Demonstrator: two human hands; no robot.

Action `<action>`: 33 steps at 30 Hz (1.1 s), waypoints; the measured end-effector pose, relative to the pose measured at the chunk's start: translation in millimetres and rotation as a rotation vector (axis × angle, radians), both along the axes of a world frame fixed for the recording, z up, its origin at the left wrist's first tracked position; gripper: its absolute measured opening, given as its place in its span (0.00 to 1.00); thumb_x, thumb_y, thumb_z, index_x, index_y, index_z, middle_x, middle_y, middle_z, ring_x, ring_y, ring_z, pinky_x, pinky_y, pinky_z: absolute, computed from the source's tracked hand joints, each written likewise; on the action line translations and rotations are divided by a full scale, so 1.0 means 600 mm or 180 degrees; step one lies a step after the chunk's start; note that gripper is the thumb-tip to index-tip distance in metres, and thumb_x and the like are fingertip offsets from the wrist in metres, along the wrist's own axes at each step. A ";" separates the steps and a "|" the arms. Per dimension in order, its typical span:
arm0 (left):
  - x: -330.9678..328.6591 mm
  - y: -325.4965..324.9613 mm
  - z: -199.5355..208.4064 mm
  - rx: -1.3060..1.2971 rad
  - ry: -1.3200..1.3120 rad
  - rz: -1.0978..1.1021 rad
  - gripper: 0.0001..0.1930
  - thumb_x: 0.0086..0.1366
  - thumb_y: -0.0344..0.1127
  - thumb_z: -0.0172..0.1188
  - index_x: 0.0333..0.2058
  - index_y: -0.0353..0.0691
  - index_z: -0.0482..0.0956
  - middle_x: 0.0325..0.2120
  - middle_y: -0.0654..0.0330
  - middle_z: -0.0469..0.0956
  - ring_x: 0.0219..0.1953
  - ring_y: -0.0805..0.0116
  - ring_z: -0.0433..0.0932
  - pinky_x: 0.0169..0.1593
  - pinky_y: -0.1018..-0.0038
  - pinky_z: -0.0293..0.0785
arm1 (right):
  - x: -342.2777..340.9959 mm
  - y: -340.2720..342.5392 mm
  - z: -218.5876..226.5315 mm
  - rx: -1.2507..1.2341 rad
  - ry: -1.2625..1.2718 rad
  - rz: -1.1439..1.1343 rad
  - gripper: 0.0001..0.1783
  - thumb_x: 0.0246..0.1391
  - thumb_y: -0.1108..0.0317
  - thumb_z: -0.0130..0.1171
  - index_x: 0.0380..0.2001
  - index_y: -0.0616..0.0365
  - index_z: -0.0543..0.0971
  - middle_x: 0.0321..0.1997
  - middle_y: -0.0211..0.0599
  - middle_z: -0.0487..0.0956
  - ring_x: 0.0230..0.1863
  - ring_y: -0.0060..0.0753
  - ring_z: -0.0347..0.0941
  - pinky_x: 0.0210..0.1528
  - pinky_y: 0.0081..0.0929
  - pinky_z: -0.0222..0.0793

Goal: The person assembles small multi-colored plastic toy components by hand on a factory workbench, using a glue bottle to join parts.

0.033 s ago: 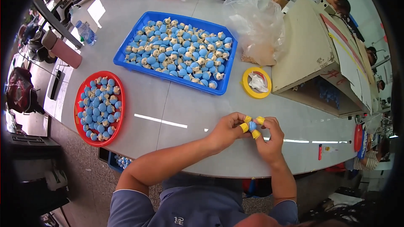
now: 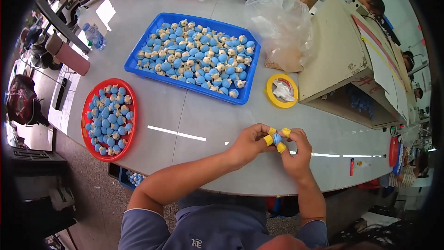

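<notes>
My left hand (image 2: 249, 144) and my right hand (image 2: 297, 153) meet above the near part of the table, with yellow tape wrapped round the thumb and index fingertips. Between those fingertips is a small blue figurine piece (image 2: 277, 139), gripped from both sides and partly covered by them. Farther off, a blue tray (image 2: 132, 63) holds a heap of small blue-and-cream figurine pieces (image 2: 199, 55). A red round tray (image 2: 134, 125) at the left holds more of the same pieces (image 2: 108, 119), mostly blue side up.
A roll of yellow tape (image 2: 270, 98) lies beside a clear plastic bag (image 2: 282, 32) and a worn cream-coloured box (image 2: 333, 51). A pink bottle (image 2: 69, 55) and a clear water bottle (image 2: 95, 37) stand at the far left. A red marker-like object (image 2: 351, 167) lies at the right.
</notes>
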State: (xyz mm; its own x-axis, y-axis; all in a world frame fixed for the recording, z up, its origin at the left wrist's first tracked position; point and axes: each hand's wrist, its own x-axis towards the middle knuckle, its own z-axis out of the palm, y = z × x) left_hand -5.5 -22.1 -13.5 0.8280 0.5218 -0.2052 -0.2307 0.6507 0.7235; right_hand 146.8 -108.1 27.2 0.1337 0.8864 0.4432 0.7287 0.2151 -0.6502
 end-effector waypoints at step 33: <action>-0.010 0.005 0.023 -0.0055 0.0601 0.0183 0.11 0.69 0.35 0.50 0.44 0.32 0.70 0.39 0.53 0.77 0.40 0.63 0.81 0.45 0.71 0.78 | -0.014 0.016 -0.019 -0.1662 0.2957 -0.0179 0.08 0.60 0.66 0.56 0.32 0.59 0.71 0.26 0.23 0.71 0.28 0.12 0.63 0.28 0.16 0.61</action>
